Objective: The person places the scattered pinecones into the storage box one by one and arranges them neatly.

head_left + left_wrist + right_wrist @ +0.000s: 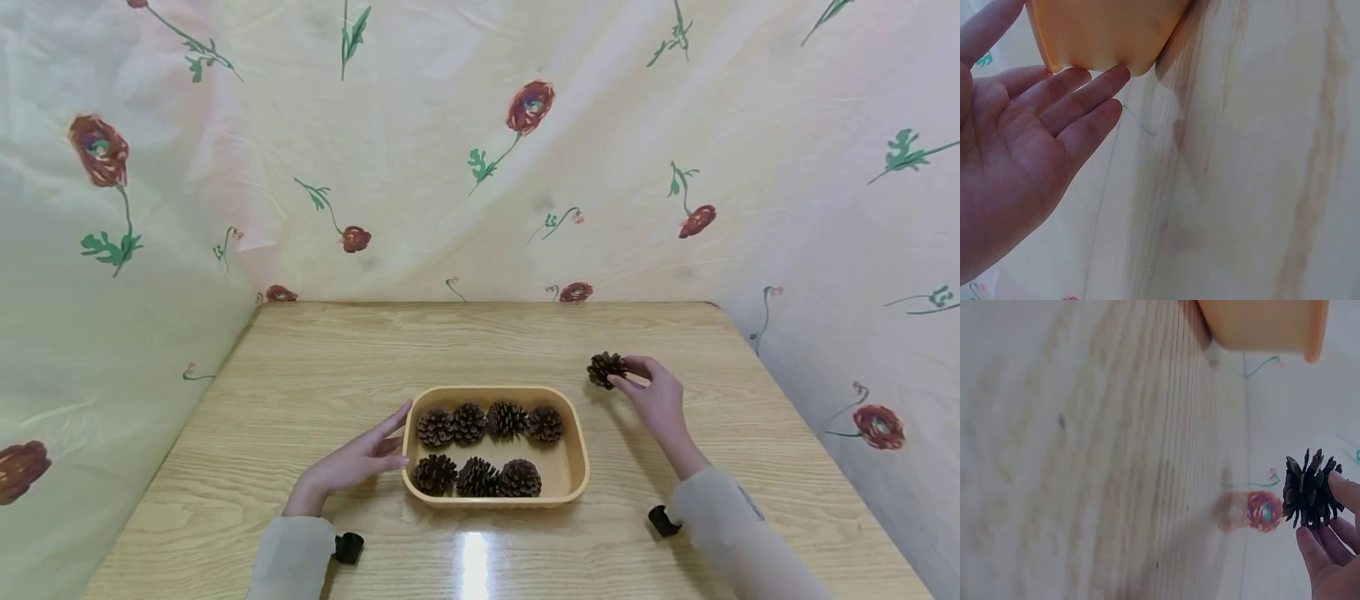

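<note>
My right hand (657, 400) pinches a dark brown pine cone (604, 369) between thumb and fingers, to the right of and beyond the box. In the right wrist view the pine cone (1311, 490) shows its spread scales, with fingertips at its base. A yellow rectangular box (579, 454) holds several pine cones in two rows, a back row (468, 423) and a front row (477, 477). My left hand (363, 457) touches the box's left side with its fingers extended. From the left wrist, the fingertips (1113, 78) lie against the box's outer wall (1107, 31).
The box stands on a wood-grain table (337, 350). Flower-printed cloth (420, 150) hangs behind the table and along both sides. A bright light reflection lies on the table in front of the box.
</note>
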A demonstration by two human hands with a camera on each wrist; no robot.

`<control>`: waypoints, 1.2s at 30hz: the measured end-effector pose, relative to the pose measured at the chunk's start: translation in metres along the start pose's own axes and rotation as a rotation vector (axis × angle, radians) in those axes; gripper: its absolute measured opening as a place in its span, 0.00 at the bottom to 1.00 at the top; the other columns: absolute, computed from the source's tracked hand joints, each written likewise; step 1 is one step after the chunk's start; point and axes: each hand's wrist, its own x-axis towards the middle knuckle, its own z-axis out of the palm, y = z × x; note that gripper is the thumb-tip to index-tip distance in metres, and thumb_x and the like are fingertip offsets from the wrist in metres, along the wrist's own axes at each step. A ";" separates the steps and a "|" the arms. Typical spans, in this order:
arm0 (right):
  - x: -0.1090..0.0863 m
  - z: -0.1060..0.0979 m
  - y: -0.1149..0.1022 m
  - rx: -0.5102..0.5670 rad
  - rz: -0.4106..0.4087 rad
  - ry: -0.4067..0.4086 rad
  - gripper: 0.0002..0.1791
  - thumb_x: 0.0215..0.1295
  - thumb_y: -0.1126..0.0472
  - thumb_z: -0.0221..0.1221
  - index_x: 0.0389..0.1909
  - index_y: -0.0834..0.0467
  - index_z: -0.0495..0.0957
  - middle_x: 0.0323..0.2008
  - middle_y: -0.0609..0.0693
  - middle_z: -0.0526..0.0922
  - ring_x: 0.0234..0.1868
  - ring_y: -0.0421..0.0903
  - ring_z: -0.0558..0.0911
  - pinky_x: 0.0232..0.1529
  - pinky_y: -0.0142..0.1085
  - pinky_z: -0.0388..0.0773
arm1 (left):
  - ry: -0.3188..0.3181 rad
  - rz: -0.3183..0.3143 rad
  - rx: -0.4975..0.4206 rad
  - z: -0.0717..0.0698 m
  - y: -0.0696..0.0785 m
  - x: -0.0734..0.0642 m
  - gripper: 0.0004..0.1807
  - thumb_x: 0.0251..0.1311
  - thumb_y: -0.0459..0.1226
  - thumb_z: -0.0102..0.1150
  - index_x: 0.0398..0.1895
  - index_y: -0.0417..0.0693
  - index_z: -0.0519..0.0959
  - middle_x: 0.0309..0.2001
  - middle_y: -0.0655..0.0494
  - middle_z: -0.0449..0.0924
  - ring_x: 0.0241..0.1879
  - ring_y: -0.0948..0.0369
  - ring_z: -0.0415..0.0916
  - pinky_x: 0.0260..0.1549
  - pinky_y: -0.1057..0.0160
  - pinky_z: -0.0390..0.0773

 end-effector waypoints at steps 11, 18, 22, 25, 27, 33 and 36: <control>-0.025 -0.001 -0.011 0.089 -0.038 -0.006 0.25 0.59 0.62 0.67 0.54 0.68 0.75 0.54 0.68 0.80 0.48 0.45 0.86 0.41 0.13 0.77 | -0.001 0.016 0.007 0.000 -0.001 0.001 0.48 0.67 0.35 0.55 0.78 0.59 0.33 0.78 0.47 0.24 0.73 0.36 0.46 0.71 0.41 0.55; -0.042 -0.004 -0.024 0.159 -0.084 -0.024 0.24 0.58 0.64 0.67 0.54 0.68 0.75 0.53 0.68 0.80 0.39 0.12 0.73 0.42 0.15 0.79 | -0.002 0.013 0.011 0.000 -0.001 0.001 0.48 0.67 0.36 0.55 0.78 0.59 0.33 0.78 0.47 0.24 0.73 0.36 0.46 0.71 0.41 0.54; -0.051 -0.002 -0.028 0.172 -0.114 -0.023 0.23 0.57 0.65 0.67 0.53 0.67 0.76 0.52 0.67 0.80 0.40 0.13 0.74 0.42 0.16 0.79 | -0.004 0.018 0.013 0.000 -0.001 0.001 0.48 0.67 0.36 0.54 0.78 0.58 0.33 0.78 0.46 0.24 0.73 0.35 0.46 0.71 0.40 0.55; -0.057 0.001 -0.028 0.196 -0.146 -0.016 0.22 0.56 0.68 0.67 0.52 0.67 0.77 0.50 0.58 0.82 0.42 0.14 0.75 0.43 0.18 0.80 | -0.008 0.025 0.023 0.000 -0.001 0.001 0.48 0.67 0.36 0.54 0.78 0.56 0.32 0.78 0.44 0.24 0.73 0.34 0.46 0.70 0.40 0.55; -0.062 0.003 -0.029 0.221 -0.173 -0.013 0.21 0.55 0.70 0.68 0.51 0.67 0.78 0.48 0.46 0.82 0.44 0.16 0.76 0.44 0.19 0.81 | -0.008 0.030 0.030 0.000 -0.001 0.002 0.47 0.67 0.36 0.54 0.78 0.56 0.32 0.78 0.43 0.24 0.73 0.34 0.46 0.70 0.40 0.56; -0.075 0.008 -0.035 0.334 -0.251 -0.021 0.21 0.50 0.78 0.66 0.48 0.71 0.77 0.45 0.26 0.78 0.48 0.21 0.78 0.45 0.24 0.82 | -0.004 0.019 0.019 0.000 -0.001 0.001 0.48 0.67 0.36 0.54 0.78 0.58 0.33 0.78 0.45 0.24 0.73 0.35 0.46 0.70 0.41 0.56; -0.080 0.010 -0.039 0.378 -0.276 -0.037 0.22 0.49 0.80 0.66 0.48 0.73 0.77 0.45 0.28 0.78 0.48 0.23 0.79 0.45 0.26 0.83 | -0.005 0.019 0.013 0.000 -0.001 0.000 0.48 0.67 0.36 0.54 0.78 0.58 0.32 0.78 0.45 0.24 0.73 0.35 0.46 0.70 0.40 0.56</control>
